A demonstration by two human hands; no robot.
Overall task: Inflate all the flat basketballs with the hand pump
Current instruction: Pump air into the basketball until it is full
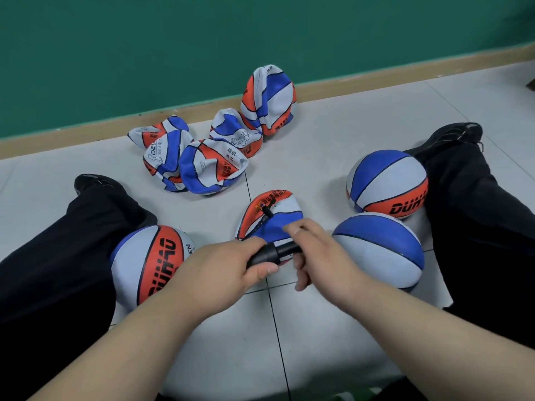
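A black plastic hand pump (275, 252) is held low over the pale tiled floor (318, 140), between two spread legs in black trousers (477, 227). The grip of the left hand (231, 270) is closed round the thicker barrel end, with the thumb pressed along its near side. The grip of the right hand (315, 256) is closed on the narrower end of the pump, the forefinger stretched over the top and the thumb curled below. The right fingers are softened by blur.

A thin black hose (254, 228) can be traced from the pump to a black valve fitting (266, 211). The fitting is set in a crumpled flat basketball of orange, blue and white panels (269, 218). This ball lies on the floor just beyond the hands, and its near edge is hidden by them.

Three round, inflated basketballs in the same colours are seen close by:
- One (150, 264) rests against the left leg.
- A second (388, 183) lies against the right leg, near the black shoe (451, 137).
- A third (379, 250) sits just beside the right hand, near the second.

Five more flat basketballs (214, 166) are heaped further off, near the tan skirting board (376, 79) at the foot of a green wall (173, 53). The tallest of them (267, 102) stands on edge at the back of the heap. The others are slumped against one another.
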